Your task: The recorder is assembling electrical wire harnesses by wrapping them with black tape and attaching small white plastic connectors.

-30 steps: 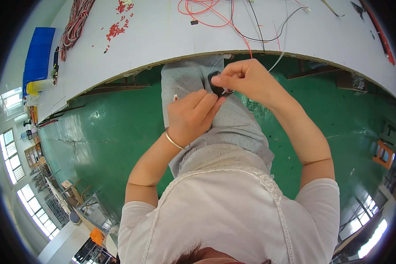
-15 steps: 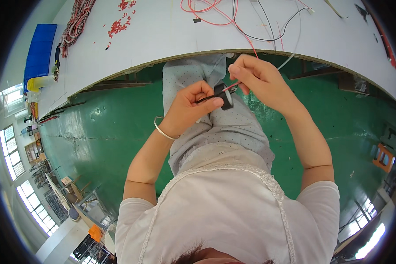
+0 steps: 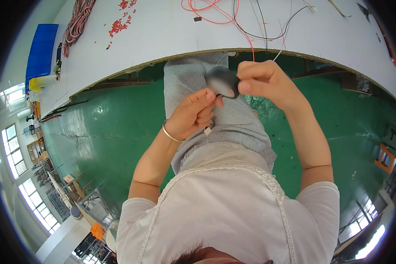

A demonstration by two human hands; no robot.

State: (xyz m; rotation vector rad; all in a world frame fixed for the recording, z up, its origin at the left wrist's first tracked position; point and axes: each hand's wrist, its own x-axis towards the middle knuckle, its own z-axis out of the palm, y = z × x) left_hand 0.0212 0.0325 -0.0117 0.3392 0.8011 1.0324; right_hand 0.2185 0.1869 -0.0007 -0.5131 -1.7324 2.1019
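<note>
Between my hands, over my lap, is a roll of black tape [image 3: 220,75], smeared by motion. My right hand [image 3: 265,83] is closed, thumb and fingers pinching the roll's right edge. My left hand [image 3: 193,112] is closed by the roll's lower left side, with thumb and forefinger pressed together on thin wires mostly hidden in it. A small white connector [image 3: 207,131] hangs below its fingers. A red wire [image 3: 252,48] runs down from the tabletop behind my right hand; where it ends is hidden.
Ahead is the curved edge of a white table [image 3: 163,37]. On it lie small red pieces [image 3: 118,27], a bundle of red, black and white wires [image 3: 77,24], a small black block [image 3: 197,19] and a blue bin [image 3: 41,50]. An orange stool [image 3: 385,158] stands at right.
The tape roll has moved up and turned in my hands. My right hand has gone from the red wire to the roll's edge. A white connector now shows below my left hand.
</note>
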